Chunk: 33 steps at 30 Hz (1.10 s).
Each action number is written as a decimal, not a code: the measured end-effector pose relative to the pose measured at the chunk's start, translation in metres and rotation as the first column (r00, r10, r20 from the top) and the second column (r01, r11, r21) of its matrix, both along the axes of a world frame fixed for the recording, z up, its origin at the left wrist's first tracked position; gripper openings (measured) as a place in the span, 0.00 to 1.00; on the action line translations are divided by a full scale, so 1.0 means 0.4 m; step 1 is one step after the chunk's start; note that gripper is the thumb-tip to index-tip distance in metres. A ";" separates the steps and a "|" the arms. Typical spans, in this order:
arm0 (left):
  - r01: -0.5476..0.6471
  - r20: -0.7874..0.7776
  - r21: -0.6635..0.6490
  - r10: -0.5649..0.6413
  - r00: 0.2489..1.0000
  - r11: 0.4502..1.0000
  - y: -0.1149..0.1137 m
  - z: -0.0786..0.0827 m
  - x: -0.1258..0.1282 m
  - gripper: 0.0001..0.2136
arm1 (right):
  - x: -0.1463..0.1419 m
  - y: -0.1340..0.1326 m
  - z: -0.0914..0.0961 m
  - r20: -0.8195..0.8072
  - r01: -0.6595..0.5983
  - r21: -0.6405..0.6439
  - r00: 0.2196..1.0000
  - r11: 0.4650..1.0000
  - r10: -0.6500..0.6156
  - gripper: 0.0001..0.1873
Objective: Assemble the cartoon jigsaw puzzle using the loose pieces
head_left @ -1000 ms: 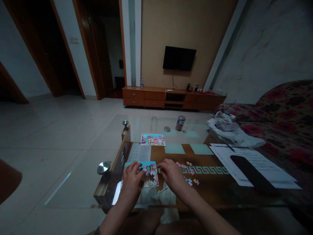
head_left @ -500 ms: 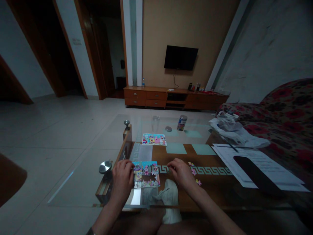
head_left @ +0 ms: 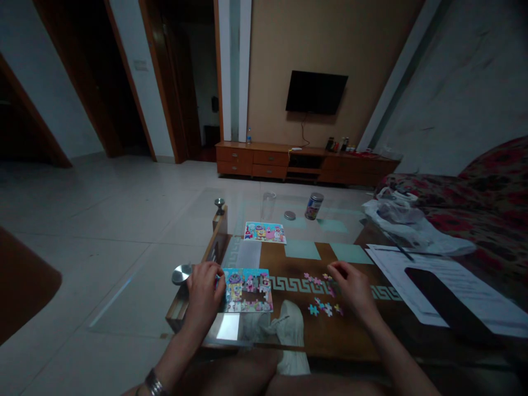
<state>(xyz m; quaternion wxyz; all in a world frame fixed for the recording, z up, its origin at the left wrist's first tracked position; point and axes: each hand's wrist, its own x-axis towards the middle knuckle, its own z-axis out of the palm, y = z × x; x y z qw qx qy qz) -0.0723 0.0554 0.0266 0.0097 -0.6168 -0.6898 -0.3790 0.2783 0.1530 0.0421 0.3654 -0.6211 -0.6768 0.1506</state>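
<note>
A partly built cartoon jigsaw puzzle (head_left: 248,289) lies near the front of the glass coffee table (head_left: 289,341). My left hand (head_left: 203,290) rests on its left edge, fingers curled over the border. My right hand (head_left: 351,284) hovers to the right over several loose pink and blue puzzle pieces (head_left: 324,307), fingers bent and pinched at a piece I cannot make out. A second finished picture card (head_left: 265,232) lies farther back on the table.
A clear drinking glass (head_left: 268,205), a round lid (head_left: 289,215) and a tin can (head_left: 314,205) stand at the far end. Papers with a dark phone (head_left: 443,300) lie at right, a plastic bag (head_left: 406,223) behind. A floral sofa (head_left: 490,209) borders the right.
My right hand left the puzzle and moved right to the loose pieces. My left hand slid to the puzzle's left edge. The view shifted left.
</note>
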 end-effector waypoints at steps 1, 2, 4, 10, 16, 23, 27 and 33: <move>0.003 0.008 -0.006 -0.003 1.000 1.000 0.000 -0.001 -0.002 0.06 | 0.002 0.001 0.000 0.000 0.002 0.009 1.000 1.000 -0.001 0.17; 0.004 0.014 -0.010 -0.004 1.000 1.000 0.000 -0.001 -0.004 0.06 | 0.003 0.002 0.001 -0.003 0.007 0.020 1.000 1.000 -0.007 0.17; 0.003 0.020 -0.014 -0.002 1.000 1.000 0.001 -0.004 -0.006 0.06 | 0.006 0.003 0.003 -0.013 0.021 0.039 1.000 0.999 -0.020 0.18; 0.029 0.006 -0.036 -0.029 1.000 0.999 0.002 -0.012 -0.009 0.07 | 0.023 0.006 0.007 -0.036 0.059 0.050 0.998 0.997 -0.057 0.19; 0.029 -0.015 -0.034 -0.029 0.999 0.999 -0.001 -0.012 0.001 0.06 | 0.023 0.007 0.000 -0.016 0.042 0.005 0.999 0.999 -0.042 0.19; 0.031 -0.006 -0.026 -0.031 0.999 0.999 -0.001 -0.013 0.008 0.05 | 0.018 0.008 -0.008 0.014 0.020 0.012 1.000 1.000 -0.020 0.18; 0.038 0.004 -0.031 -0.037 0.999 0.999 -0.001 -0.012 0.007 0.04 | 0.019 0.012 -0.015 0.020 0.007 -0.005 1.000 1.000 -0.007 0.18; 0.050 0.002 -0.030 -0.050 0.999 0.998 -0.004 -0.012 0.007 0.03 | 0.019 0.015 -0.024 0.043 -0.016 -0.015 0.999 1.000 0.017 0.17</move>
